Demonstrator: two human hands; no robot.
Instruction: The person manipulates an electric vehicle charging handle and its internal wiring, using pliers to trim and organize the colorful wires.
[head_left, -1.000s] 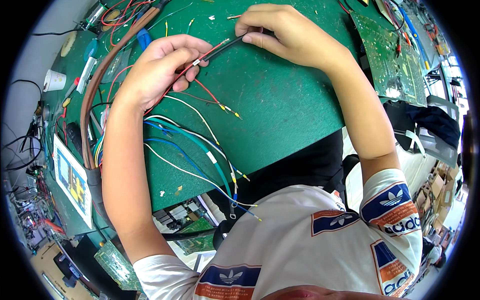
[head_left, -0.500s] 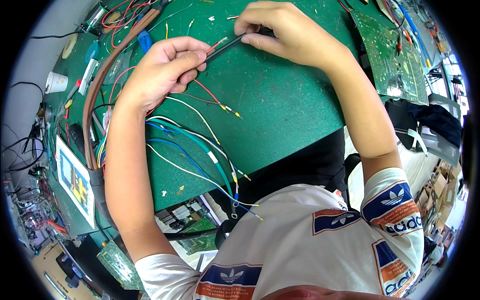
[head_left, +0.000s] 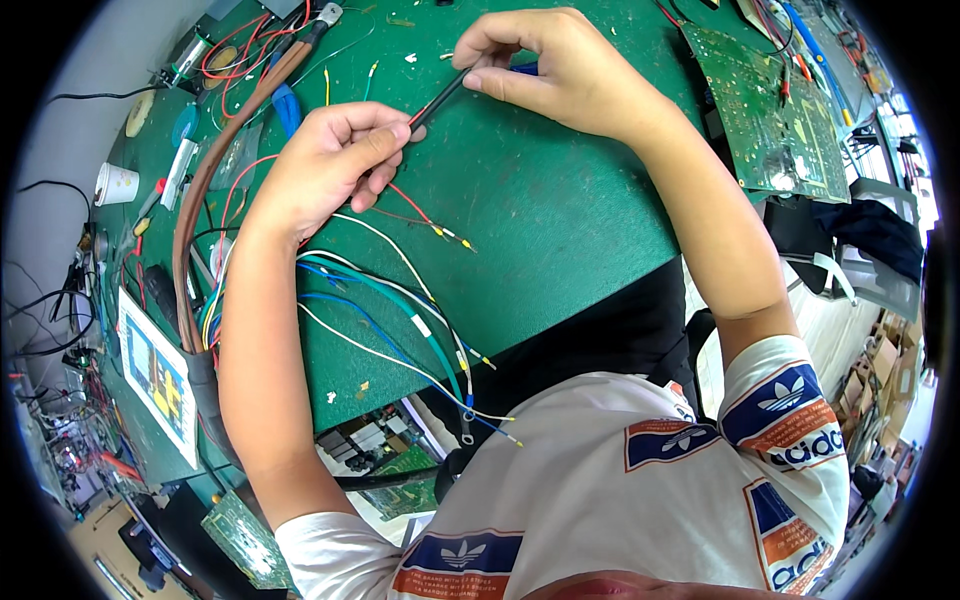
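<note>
My left hand [head_left: 345,160] is closed, pinching a thin red wire [head_left: 421,113] between thumb and forefinger. A slim black tube [head_left: 443,98] slants up from those fingertips. Its far end is in the pinch of my right hand [head_left: 525,65]. The red wire lies against the tube's near end; whether it runs inside, I cannot tell. Something blue [head_left: 525,69] shows behind the right fingers, mostly hidden. Below the left hand, a bundle of white, blue and red wires with crimped ends fans over the green tabletop [head_left: 560,220], with a thicker green wire [head_left: 440,345] among them.
A thick brown cable [head_left: 190,200] curves along the left, near a blue-handled tool [head_left: 287,108]. Further left are a paper cup [head_left: 117,184] and a propped printed card [head_left: 158,375]. A large green circuit board [head_left: 770,115] lies at the right.
The right hand has come slightly left, and the left hand sits a little lower. The red wire's stripped tip, seen apart from the black tube before, no longer shows beside it.
</note>
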